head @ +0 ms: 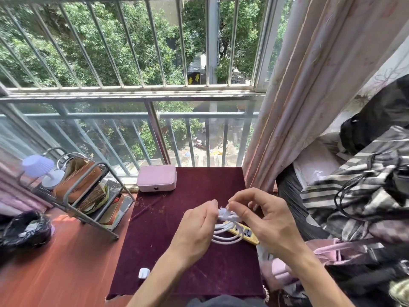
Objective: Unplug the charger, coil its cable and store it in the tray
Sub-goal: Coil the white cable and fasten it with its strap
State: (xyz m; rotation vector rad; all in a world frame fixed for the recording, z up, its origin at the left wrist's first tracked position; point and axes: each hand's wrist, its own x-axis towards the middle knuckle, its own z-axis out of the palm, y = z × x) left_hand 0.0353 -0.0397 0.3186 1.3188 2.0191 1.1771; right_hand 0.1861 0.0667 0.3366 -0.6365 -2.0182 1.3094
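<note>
Above the dark red velvet table [168, 240], both hands hold a white charger cable [225, 234] gathered into several hanging loops. My left hand [197, 229] pinches the bundle at its top. My right hand [261, 218] grips the cable's end, where white connectors [224, 212] show between my fingertips. Under the loops a yellow power strip [245, 233] lies on the table's right side, partly hidden by my right hand. The white charger plug [143, 273] rests alone near the table's front left edge. No cable runs to it that I can see.
A pink closed case [156, 177] sits at the table's far left corner. A metal rack [88, 196] with a brown bag and a lilac lamp [41, 168] stands left. Barred windows are ahead, a pink curtain [309, 96] and piled clothes [363, 196] to the right.
</note>
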